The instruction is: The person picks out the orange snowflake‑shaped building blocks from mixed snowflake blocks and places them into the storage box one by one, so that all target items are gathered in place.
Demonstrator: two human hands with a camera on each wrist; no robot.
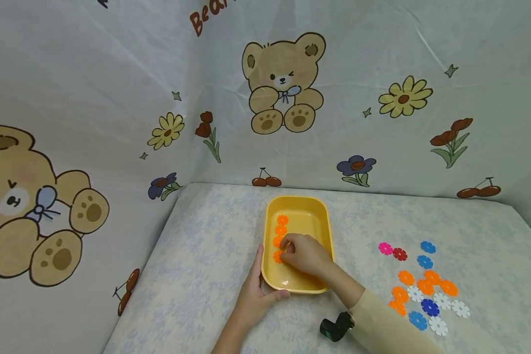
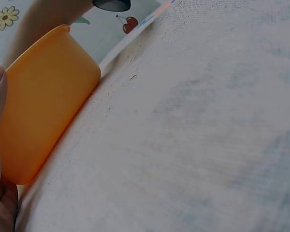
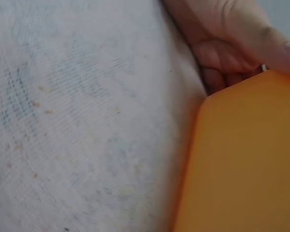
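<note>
A yellow plastic tray (image 1: 309, 216) stands on the table. My left hand (image 1: 252, 297) grips its near left corner, the thumb along the front wall and the fingers along the left side. In the right wrist view, that hand (image 3: 232, 43) appears beyond the tray wall (image 3: 246, 154). My right hand (image 1: 307, 253) reaches into the tray with bent fingers. Its thumb and fingertips pinch at the nearest orange snowflake disc (image 1: 277, 257), though the fingers partly hide the contact. More orange discs (image 1: 281, 229) line up along the tray's left side.
Loose snowflake discs are scattered on the right of the table: orange ones (image 1: 426, 286), white ones (image 1: 460, 309), blue ones (image 1: 425, 261), a pink one (image 1: 385, 248) and a dark red one (image 1: 400, 253). A black wrist camera (image 1: 336, 327) sits by the right sleeve. A bear-printed cloth (image 1: 358, 54) hangs behind.
</note>
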